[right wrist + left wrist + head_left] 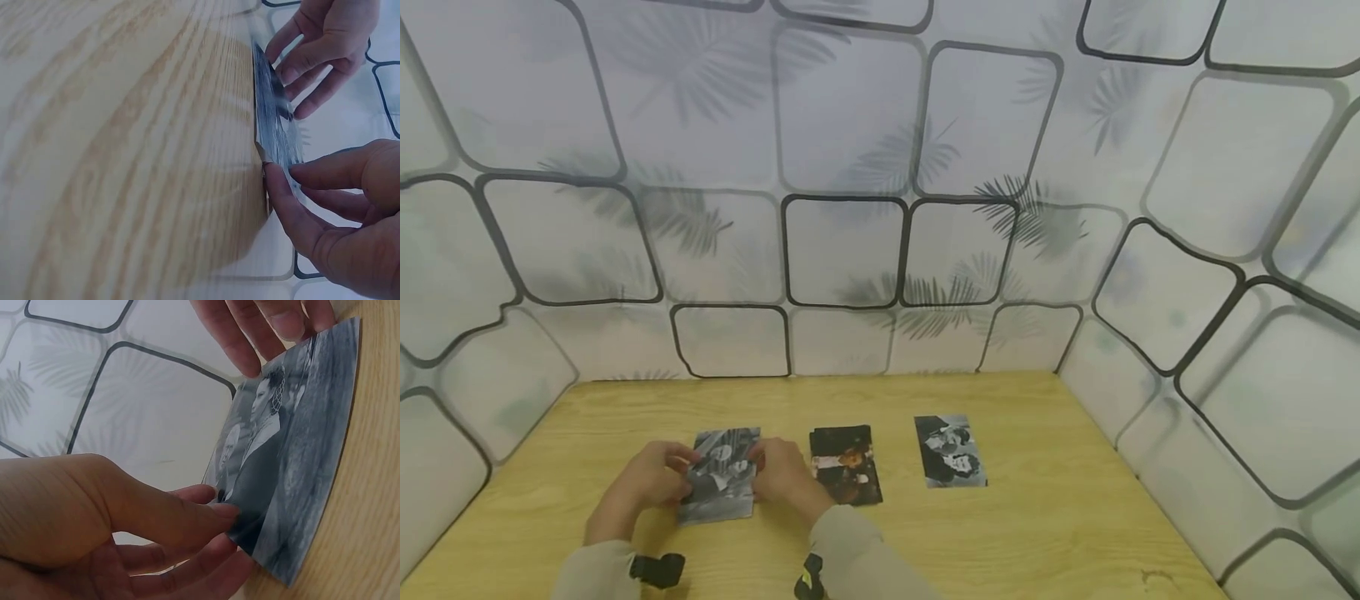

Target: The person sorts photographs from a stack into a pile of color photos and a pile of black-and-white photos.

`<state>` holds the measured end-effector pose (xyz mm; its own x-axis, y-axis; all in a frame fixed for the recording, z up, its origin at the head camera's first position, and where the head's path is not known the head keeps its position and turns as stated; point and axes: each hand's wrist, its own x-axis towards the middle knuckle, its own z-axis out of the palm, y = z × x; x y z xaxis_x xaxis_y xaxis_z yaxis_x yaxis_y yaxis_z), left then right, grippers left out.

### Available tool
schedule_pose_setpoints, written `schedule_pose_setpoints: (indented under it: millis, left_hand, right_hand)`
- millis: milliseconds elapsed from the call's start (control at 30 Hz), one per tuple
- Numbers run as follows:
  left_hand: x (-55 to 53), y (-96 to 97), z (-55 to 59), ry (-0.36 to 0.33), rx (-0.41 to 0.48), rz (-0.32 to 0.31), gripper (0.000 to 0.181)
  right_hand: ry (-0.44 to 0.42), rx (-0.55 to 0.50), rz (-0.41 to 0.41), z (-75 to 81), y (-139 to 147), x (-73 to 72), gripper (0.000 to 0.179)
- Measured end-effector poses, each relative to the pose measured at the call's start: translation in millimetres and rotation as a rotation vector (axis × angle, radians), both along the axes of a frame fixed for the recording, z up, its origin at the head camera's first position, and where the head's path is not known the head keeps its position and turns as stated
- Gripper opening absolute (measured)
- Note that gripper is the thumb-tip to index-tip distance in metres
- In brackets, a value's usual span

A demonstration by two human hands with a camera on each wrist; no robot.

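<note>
A black-and-white photo of people lies at the left of the table, between both hands. My left hand pinches its left edge, the thumb over the print and other fingers beneath. At the opposite edge my right hand holds the photo with thumb and fingers. In the right wrist view the photo appears nearly edge-on, low over the wood, one corner bent up at the right hand's fingertips.
Just right of the right hand lies a small stack of photos, a dark colour one on top. Farther right is another black-and-white photo of faces. Patterned walls enclose the wooden table at the back and sides.
</note>
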<state>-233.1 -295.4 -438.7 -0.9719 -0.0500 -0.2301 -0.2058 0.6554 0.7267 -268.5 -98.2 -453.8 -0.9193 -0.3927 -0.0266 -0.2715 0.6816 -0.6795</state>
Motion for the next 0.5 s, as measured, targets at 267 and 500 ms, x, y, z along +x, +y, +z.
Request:
schedule_pose_setpoints:
  millis: [267, 500]
  left_hand:
    - [1.6, -3.2, -2.0, 0.016, -0.025, -0.008, 0.043]
    - [1.8, -1.0, 0.0, 0.016, -0.032, 0.002, 0.044]
  right_hand:
    - [0.029, 0.030, 0.037, -0.6, -2.3, 1.1, 0.040]
    - [0.035, 0.027, 0.028, 0.5, -2.4, 0.9, 0.039]
